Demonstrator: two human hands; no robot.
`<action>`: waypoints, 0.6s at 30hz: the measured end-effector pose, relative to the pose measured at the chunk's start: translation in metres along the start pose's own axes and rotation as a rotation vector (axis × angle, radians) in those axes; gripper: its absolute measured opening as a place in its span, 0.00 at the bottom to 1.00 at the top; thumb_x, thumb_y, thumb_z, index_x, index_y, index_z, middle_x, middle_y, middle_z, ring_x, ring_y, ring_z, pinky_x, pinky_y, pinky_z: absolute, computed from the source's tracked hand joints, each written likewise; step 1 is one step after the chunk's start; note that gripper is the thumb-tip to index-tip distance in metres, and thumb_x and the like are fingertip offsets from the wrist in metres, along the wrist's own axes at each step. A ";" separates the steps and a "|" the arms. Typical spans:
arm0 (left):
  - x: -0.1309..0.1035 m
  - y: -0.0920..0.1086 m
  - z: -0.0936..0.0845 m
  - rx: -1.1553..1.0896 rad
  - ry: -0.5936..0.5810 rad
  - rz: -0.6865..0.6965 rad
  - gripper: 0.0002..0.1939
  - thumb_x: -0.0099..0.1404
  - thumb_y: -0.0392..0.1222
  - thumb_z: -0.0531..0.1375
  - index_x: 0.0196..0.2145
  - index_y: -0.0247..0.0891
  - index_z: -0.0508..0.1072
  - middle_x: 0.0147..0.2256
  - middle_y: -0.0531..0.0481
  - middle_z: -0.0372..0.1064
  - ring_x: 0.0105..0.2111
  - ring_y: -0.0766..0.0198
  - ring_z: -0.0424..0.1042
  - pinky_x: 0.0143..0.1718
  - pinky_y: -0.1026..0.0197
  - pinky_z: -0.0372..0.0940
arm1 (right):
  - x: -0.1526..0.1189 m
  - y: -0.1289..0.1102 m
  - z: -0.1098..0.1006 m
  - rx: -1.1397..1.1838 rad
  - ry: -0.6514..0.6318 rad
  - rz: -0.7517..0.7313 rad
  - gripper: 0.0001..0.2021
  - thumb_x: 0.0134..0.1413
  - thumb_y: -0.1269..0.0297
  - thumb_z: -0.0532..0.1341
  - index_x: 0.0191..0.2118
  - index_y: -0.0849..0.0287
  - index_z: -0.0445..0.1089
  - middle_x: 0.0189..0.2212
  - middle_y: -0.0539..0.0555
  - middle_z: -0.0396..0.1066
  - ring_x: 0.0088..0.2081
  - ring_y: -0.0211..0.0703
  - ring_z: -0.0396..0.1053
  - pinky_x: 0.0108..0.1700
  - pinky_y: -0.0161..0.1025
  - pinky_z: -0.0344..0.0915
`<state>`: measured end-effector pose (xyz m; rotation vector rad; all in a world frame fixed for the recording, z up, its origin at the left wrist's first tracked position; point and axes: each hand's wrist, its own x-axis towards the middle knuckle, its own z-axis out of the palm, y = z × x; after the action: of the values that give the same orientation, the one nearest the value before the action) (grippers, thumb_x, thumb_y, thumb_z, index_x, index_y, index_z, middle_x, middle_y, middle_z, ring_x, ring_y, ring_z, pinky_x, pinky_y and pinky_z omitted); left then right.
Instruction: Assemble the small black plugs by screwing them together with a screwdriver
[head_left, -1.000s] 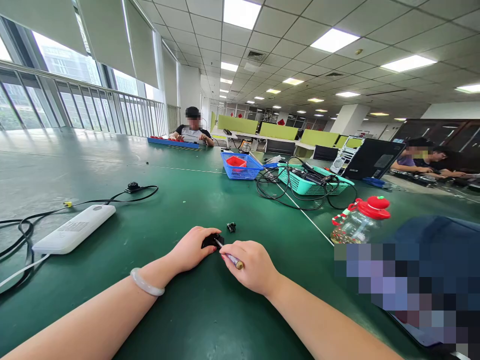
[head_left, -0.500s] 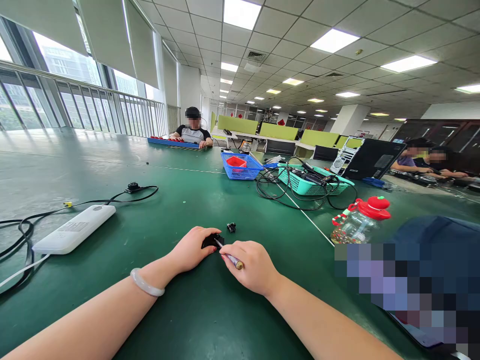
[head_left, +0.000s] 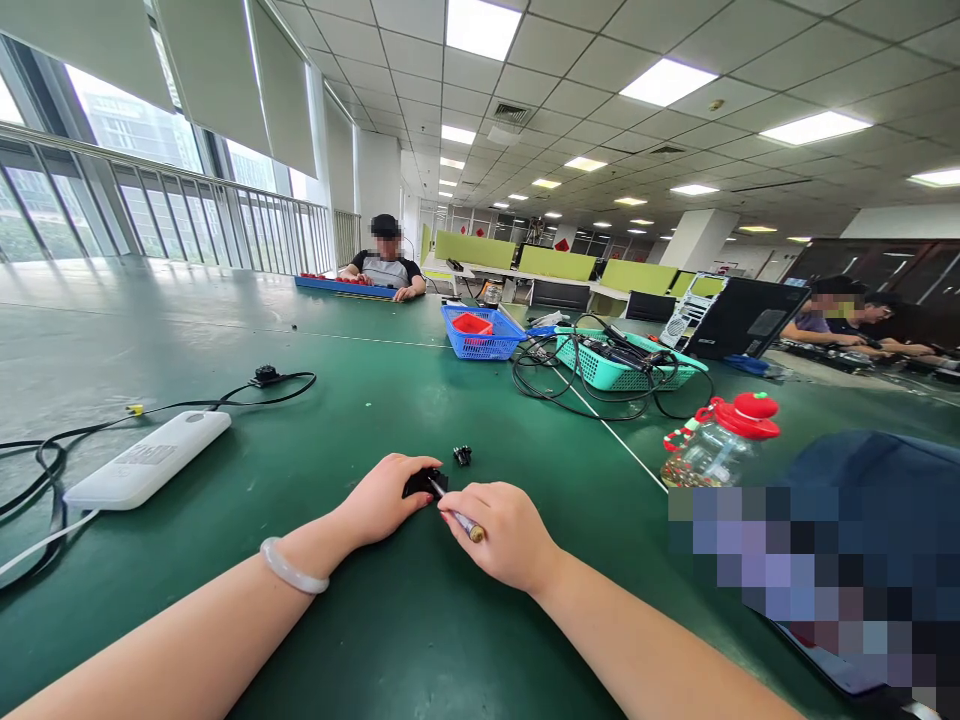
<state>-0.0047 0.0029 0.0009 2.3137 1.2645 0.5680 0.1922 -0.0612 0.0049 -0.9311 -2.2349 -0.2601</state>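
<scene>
My left hand [head_left: 384, 500], with a pale bangle at the wrist, is closed around a small black part [head_left: 417, 484] and steadies it on the green table [head_left: 390, 655]. A slim screwdriver [head_left: 469, 527] with a silvery body and brass-coloured end is pinched in my right hand [head_left: 504, 535]. It is tilted, and its tip meets the black part near my left fingertips. Just beyond both hands lies a second small black piece [head_left: 462, 455], touched by neither. My fingers hide much of the held part, so its exact kind cannot be made out.
At left lies a white power bank-like box [head_left: 154, 458] with black cables. Ahead stand a blue basket [head_left: 480, 347] and a teal basket [head_left: 600, 372] with cables trailing out. A red-lidded bottle [head_left: 750, 415] and dark cloth [head_left: 870, 460] are at right. Other people sit farther off.
Both my hands, the screwdriver and the black part keep almost the same place. At far right, a person in the background has turned their head.
</scene>
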 end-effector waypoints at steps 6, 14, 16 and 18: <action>0.000 0.001 -0.001 0.000 -0.003 0.008 0.22 0.61 0.43 0.58 0.54 0.44 0.69 0.50 0.46 0.71 0.52 0.52 0.66 0.56 0.49 0.61 | -0.001 0.001 0.001 -0.013 0.000 0.008 0.07 0.61 0.66 0.56 0.38 0.56 0.72 0.26 0.49 0.73 0.25 0.35 0.67 0.31 0.34 0.57; 0.000 0.002 -0.001 0.006 0.001 0.005 0.22 0.61 0.42 0.58 0.54 0.44 0.69 0.50 0.46 0.71 0.52 0.53 0.66 0.56 0.49 0.62 | -0.001 0.001 0.001 -0.017 -0.003 0.003 0.06 0.61 0.66 0.56 0.37 0.56 0.71 0.26 0.48 0.72 0.26 0.35 0.68 0.31 0.35 0.58; 0.000 0.002 -0.001 0.008 0.006 0.011 0.22 0.61 0.42 0.58 0.54 0.45 0.69 0.49 0.46 0.71 0.52 0.53 0.67 0.56 0.49 0.62 | -0.001 0.001 0.001 -0.020 -0.007 0.008 0.06 0.62 0.66 0.56 0.38 0.56 0.71 0.26 0.48 0.72 0.26 0.35 0.68 0.31 0.35 0.58; 0.000 0.001 0.000 0.008 0.009 0.012 0.22 0.61 0.42 0.58 0.53 0.45 0.69 0.49 0.46 0.72 0.52 0.53 0.67 0.56 0.49 0.62 | -0.001 0.001 0.000 -0.019 -0.006 0.012 0.06 0.61 0.66 0.56 0.38 0.56 0.71 0.26 0.48 0.72 0.26 0.35 0.68 0.31 0.35 0.58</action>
<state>-0.0042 0.0027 0.0016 2.3293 1.2601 0.5788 0.1930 -0.0611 0.0040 -0.9562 -2.2357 -0.2740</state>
